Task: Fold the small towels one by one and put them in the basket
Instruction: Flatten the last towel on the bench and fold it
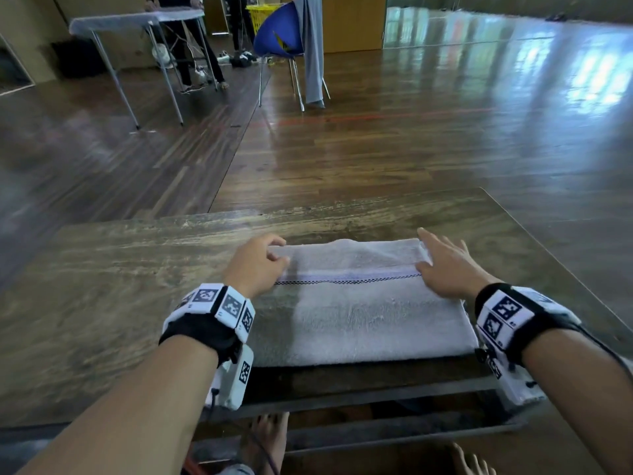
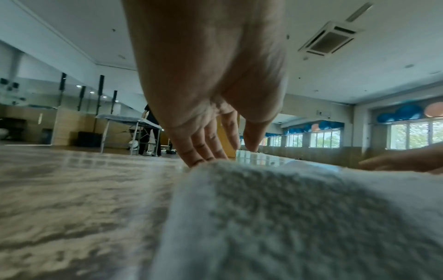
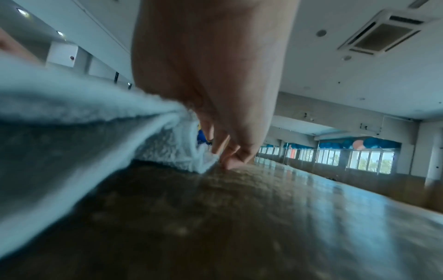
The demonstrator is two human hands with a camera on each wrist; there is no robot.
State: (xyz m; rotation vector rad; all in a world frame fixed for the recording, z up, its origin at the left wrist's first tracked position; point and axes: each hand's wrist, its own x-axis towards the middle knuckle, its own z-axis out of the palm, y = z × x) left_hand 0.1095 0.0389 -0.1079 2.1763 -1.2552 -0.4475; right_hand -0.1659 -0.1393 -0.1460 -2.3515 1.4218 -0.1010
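A white towel with a dark dotted stripe lies on the wooden table, reaching almost to its near edge. My left hand is at the towel's far left corner, loosely curved. In the left wrist view its fingers touch the towel edge while the thumb stands clear of the cloth. My right hand is at the far right corner with straight, spread fingers. There the towel corner rises into the web between thumb and index finger, pinched; the fingertips touch the table.
The table's far edge lies just beyond both hands, and its right edge runs close to my right wrist. Far back stand a blue chair draped with grey cloth, a yellow basket behind it, and a covered folding table with people.
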